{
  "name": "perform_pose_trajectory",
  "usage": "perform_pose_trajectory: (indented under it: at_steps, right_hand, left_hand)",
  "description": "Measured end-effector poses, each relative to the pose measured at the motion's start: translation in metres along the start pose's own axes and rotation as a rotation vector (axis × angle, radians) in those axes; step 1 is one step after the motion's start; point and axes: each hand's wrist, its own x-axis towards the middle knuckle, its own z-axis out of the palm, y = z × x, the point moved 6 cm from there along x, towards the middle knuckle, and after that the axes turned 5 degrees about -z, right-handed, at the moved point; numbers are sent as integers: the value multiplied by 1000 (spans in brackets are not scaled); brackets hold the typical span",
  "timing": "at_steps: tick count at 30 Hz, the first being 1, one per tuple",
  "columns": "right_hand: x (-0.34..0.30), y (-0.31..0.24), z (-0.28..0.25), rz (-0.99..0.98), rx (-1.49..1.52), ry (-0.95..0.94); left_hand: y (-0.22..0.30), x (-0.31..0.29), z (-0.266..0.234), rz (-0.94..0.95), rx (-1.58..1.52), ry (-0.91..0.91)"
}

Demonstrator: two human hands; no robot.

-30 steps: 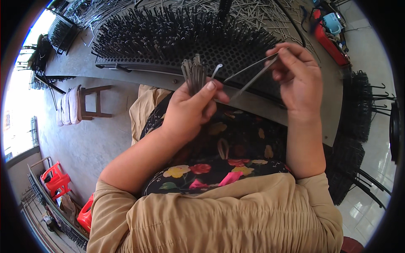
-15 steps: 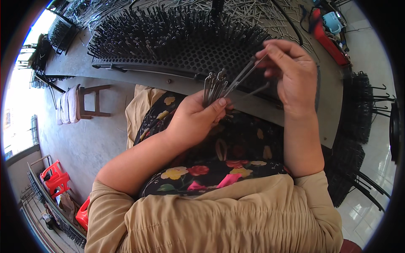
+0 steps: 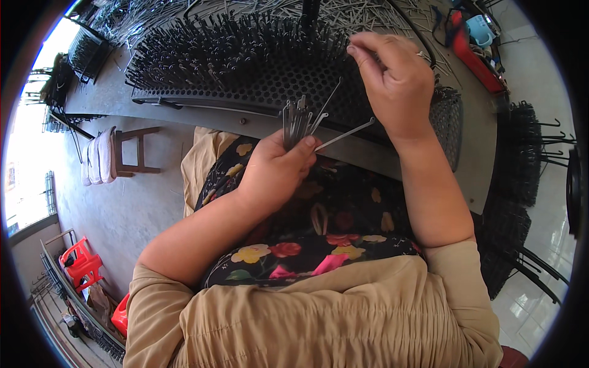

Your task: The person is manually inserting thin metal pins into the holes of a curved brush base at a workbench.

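Observation:
My left hand (image 3: 275, 164) is closed around a bundle of thin metal rods (image 3: 298, 126) with small looped ends, above my lap. Most of them point up together, while a couple splay out to the right. Farther right, my right hand (image 3: 399, 89) is raised over the right part of a black perforated rack (image 3: 282, 92). Its thumb and forefinger are pinched together; whatever may be between them cannot be made out. Many dark hook-ended rods (image 3: 208, 58) stand upright in the rack's holes, packed across its left and back parts.
Loose rods (image 3: 362, 18) lie scattered over the table (image 3: 472, 147) behind the rack. A red tray (image 3: 475, 64) with a light blue cup (image 3: 480, 30) sits at the far right. Black bristly bundles (image 3: 521, 159) hang beyond the right edge. A wooden stool (image 3: 138, 150) stands left.
My right hand has moved left and away from me, up over the rack, leaving the bundle. The left hand with its rods has shifted slightly left.

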Motion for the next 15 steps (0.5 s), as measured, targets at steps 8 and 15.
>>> perform_pose_trajectory:
  at_steps: [8,15]
  right_hand:
    - [10,-8,-4,-119,-100,-82]
    - [-31,2,-13,685,629,83]
  left_hand:
    - [3,1,-8,35,-63,-8]
    - [10,-8,-11,155,-149,11]
